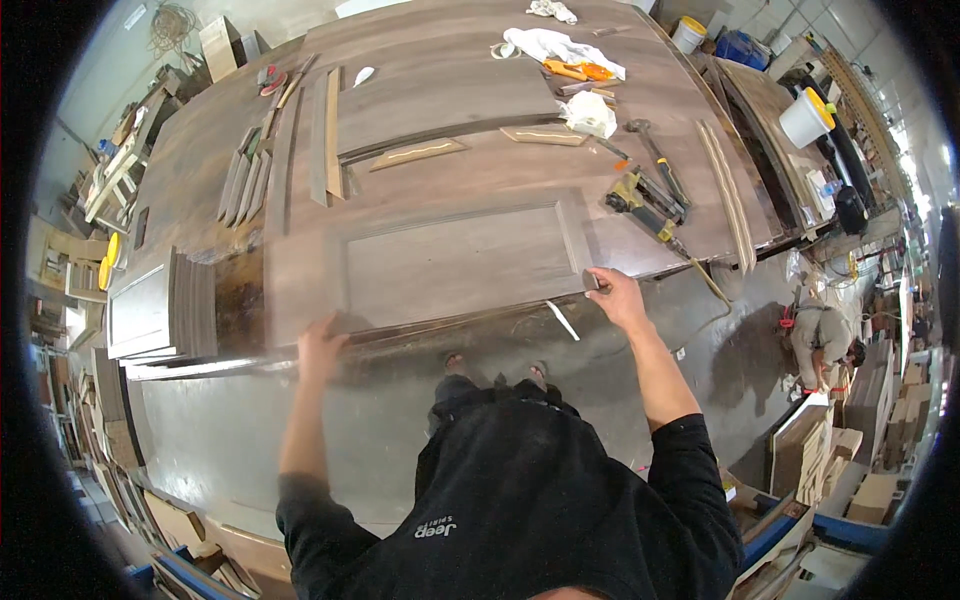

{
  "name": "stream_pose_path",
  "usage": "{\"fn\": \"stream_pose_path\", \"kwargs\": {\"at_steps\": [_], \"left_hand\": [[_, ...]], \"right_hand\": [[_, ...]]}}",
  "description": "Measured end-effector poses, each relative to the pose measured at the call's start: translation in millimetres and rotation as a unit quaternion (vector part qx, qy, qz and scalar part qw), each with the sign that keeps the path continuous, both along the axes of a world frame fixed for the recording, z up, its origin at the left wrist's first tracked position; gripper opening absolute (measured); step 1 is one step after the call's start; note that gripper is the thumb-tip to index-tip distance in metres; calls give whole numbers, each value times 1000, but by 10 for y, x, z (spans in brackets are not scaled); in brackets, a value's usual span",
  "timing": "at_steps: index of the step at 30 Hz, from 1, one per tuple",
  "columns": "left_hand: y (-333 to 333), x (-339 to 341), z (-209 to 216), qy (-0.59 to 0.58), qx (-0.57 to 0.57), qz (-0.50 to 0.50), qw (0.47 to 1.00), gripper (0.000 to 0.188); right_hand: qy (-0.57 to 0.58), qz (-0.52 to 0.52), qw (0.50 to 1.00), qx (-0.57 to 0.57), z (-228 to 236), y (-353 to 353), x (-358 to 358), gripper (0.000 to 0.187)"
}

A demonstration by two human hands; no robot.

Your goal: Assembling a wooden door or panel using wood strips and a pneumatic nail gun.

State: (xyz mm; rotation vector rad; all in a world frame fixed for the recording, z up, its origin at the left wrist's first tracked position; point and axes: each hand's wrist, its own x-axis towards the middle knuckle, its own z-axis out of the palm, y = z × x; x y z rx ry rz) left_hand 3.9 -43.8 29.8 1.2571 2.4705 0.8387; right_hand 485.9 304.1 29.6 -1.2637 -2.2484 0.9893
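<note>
A grey-brown framed cabinet door panel (455, 262) lies along the near edge of the worktable (420, 185), its left end blurred. My right hand (615, 298) is closed in a pinch at the panel's near right corner, thumb and fingers on its edge. At the near left corner is my left hand (322, 347), smeared by motion; its fingers and any hold on the panel are unclear. Beyond the panel lie two short frame strips (418, 153) (545, 135) with pale beads along them, and another large panel (450, 105).
Right of the panel rest a yellow-black nail gun (645, 205) with a hose and a hammer (660, 160). Stacked door panels (165, 305) stand at the table's left corner. White cloths (565, 48) lie at the back. A person (822, 340) bends down at the far right.
</note>
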Motion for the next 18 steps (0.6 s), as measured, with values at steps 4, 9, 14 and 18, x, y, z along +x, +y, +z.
{"fn": "stream_pose_path", "kwargs": {"at_steps": [4,9,14,18], "left_hand": [[-94,6,-191,31,6,12,999,54],[-208,141,-197,41,9,10,999,55],[-273,288,-73,12,21,11,1000,58],[-273,287,-46,-7,10,4,1000,57]], "right_hand": [[-25,-14,999,25,-5,-90,-2,51],[-49,-1,998,50,-56,-191,171,57],[22,-32,999,-25,100,-342,144,63],[13,-40,999,6,42,-358,120,62]]}}
